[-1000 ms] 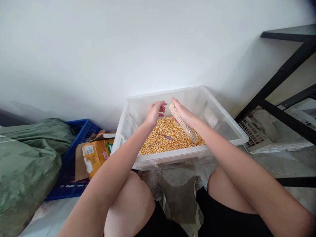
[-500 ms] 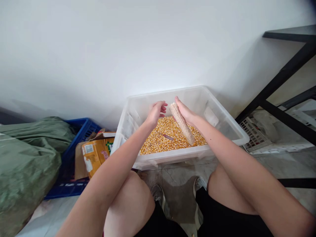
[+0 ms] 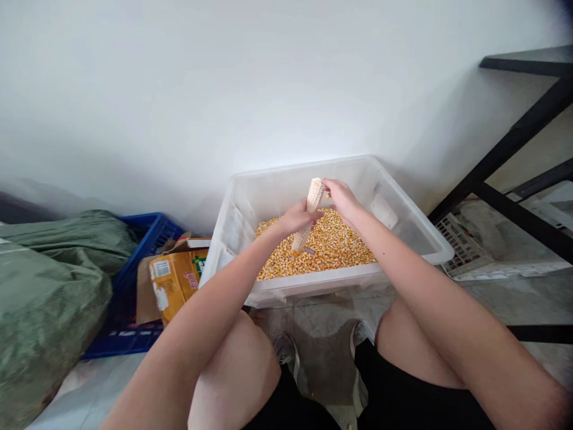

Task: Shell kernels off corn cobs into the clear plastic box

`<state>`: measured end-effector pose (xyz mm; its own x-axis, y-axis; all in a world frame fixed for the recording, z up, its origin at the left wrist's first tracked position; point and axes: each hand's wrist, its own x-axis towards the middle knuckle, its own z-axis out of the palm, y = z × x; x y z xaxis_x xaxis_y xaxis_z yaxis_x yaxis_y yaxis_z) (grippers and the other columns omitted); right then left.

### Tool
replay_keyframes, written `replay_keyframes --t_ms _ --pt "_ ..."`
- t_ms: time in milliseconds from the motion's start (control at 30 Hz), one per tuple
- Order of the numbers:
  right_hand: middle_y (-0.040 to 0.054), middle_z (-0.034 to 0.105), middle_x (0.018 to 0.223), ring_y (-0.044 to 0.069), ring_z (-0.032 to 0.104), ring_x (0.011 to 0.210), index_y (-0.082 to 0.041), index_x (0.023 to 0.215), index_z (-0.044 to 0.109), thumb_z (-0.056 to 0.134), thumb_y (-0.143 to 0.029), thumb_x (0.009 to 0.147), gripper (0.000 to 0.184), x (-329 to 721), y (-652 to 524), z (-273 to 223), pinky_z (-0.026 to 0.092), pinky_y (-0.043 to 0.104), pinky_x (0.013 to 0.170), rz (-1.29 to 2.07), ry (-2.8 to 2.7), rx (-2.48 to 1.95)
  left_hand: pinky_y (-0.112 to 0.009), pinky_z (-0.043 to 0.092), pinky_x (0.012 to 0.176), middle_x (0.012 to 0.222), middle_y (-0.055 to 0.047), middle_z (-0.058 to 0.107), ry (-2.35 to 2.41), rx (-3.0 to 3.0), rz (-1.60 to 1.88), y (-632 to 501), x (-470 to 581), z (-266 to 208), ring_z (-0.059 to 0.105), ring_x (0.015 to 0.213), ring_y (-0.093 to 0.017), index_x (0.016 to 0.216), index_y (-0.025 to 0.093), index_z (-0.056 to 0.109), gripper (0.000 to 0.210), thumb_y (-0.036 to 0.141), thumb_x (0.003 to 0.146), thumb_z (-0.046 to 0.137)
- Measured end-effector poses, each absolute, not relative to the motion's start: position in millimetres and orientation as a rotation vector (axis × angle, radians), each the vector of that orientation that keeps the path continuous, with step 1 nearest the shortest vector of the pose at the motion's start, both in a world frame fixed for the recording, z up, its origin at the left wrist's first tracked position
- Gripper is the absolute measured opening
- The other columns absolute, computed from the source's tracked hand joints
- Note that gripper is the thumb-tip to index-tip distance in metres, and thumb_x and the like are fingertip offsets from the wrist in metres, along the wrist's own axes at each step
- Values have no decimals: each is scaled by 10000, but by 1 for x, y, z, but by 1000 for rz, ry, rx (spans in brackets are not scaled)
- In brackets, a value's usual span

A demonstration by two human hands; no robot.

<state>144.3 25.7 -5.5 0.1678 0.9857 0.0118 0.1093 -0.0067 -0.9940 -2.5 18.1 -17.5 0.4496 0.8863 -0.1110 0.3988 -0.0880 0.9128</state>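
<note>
Corn cob [image 3: 315, 196], long and pale, held slantwise above the loose kernels [image 3: 344, 242] inside a translucent bin [image 3: 308, 279]; upper end leans toward the wall [image 3: 286, 77], lower end hangs over the kernel bed. Left hand [image 3: 295, 218] has its grip wrapped round the cob's middle. Right hand [image 3: 342, 198] beside the upper end, half curled, fingertips at or very near the cob; whether its grip has hold of anything, cannot tell. Small yellow speck under its fingers, probably a single kernel.

Progress, as judged: this cob looks nearly stripped. Visible faces show pale, bare sockets; a yellower patch at the lower tip may be a few kernels left, or only colour. Kernels cover the bin floor in a broad layer. No unstripped cob seen.

Hard to make out: cob's middle, covered by the left fingers; its far side, turned away. Right palm hidden. A thin dark piece [image 3: 310, 251] lies on the kernels by the lower tip, nature uncertain. Bin's near left corner partly behind the left forearm. Green sheet [image 3: 54, 280] runs off the left edge, black frame [image 3: 523, 128] off the right; contents of the blue crate [image 3: 125, 343] mostly obscured.
</note>
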Motion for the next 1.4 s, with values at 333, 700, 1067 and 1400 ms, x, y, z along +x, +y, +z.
replay_keyframes --t_ms 333,700,1067,1400 --pt "64 652 841 172 639 670 -152 839 639 626 -164 785 57 152 22 2 546 285 550 1219 -1125 -1442 -383 492 698 964 -112 721 1759 2516 222 17 -22 1 673 889 -316 1049 218 666 322 288 746 581" --pt "113 701 844 263 650 891 -180 731 639 566 -285 825 158 175 18 8 489 331 763 486 -1483 -1815 -326 422 654 783 -91 675 1699 2593 616 30 -40 8 628 753 -241 805 191 688 122 230 728 601" --pt "48 606 600 175 561 496 -211 906 623 317 -778 890 644 151 7 -3 450 302 487 1234 -1812 -1371 -351 502 792 1073 -109 641 1190 2221 1080 22 -25 9 628 876 -211 1340 173 499 757 174 631 765" --pt "57 672 711 164 645 595 -202 995 586 348 -648 956 507 148 11 1 514 244 509 1601 -1445 -1146 -305 548 713 935 -69 684 822 1479 1059 31 -22 11 651 779 -152 980 132 636 474 223 578 869"
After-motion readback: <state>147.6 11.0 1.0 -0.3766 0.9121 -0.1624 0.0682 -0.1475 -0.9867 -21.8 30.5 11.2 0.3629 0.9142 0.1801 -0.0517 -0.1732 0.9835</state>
